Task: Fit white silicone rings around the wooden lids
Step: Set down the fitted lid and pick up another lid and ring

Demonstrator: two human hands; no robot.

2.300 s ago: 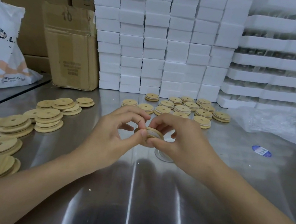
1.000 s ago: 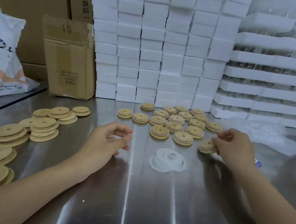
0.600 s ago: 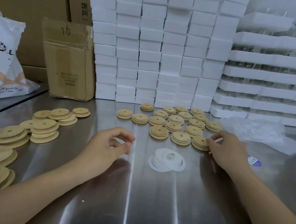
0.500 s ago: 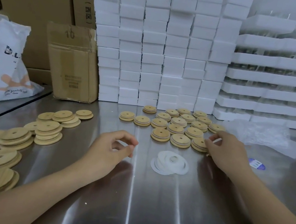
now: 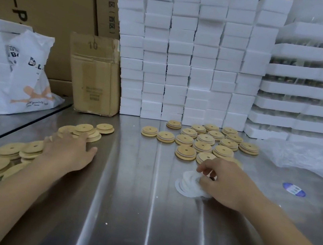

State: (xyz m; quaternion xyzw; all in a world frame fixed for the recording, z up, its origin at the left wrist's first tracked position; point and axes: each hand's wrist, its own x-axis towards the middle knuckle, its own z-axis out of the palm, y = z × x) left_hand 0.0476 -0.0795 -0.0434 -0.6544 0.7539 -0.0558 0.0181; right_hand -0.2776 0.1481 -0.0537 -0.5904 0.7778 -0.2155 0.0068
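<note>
The right hand rests on the small pile of white silicone rings, which lies on the steel tabletop a little right of its middle. The fingers are curled down and the thumb presses onto the top of the pile, pinching at the uppermost ring, and a bit of white shows between the fingers. Just beyond this hand, toward the far edge, the ringed lids sit in short stacks, each showing a pale band round its rim. The nearest of them is partly hidden behind the knuckles. The left hand is well apart from the rings, stretched toward the left edge with its palm down and its fingers straight and spread. The fingertips are blurred and reach over the bare wooden lids, which lie scattered in loose, overlapping stacks along that edge from the near-left corner up toward the middle. Whether the fingertips touch a lid cannot be made out. At the far-left corner a cardboard box stands upright beside a white plastic bag. Stacked white foam blocks line the far edge, with foam trays piled to their right. Near the right edge lie a crumpled clear plastic sheet and a blue sticker.
</note>
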